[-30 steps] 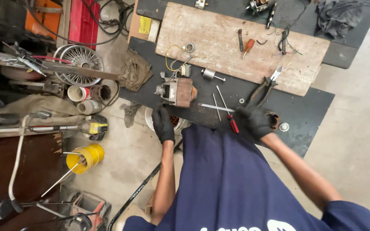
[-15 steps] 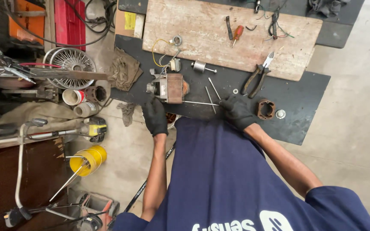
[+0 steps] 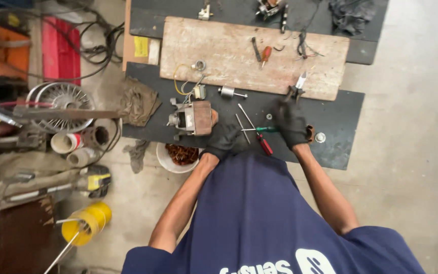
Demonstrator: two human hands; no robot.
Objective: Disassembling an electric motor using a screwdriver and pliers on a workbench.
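So, the white round bowl under the dark bench holds coppery wire scraps. Black-gloved left hand, fingers curled, now sits beside the grey-and-copper electric motor; earlier it hung lower. Black-gloved right hand grips the green-handled screwdriver.

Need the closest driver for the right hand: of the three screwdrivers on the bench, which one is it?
The green-handled screwdriver, lying right at the right hand. The red-handled one lies a bit lower toward the bench edge, and the orange-handled one sits far up on the wooden board.
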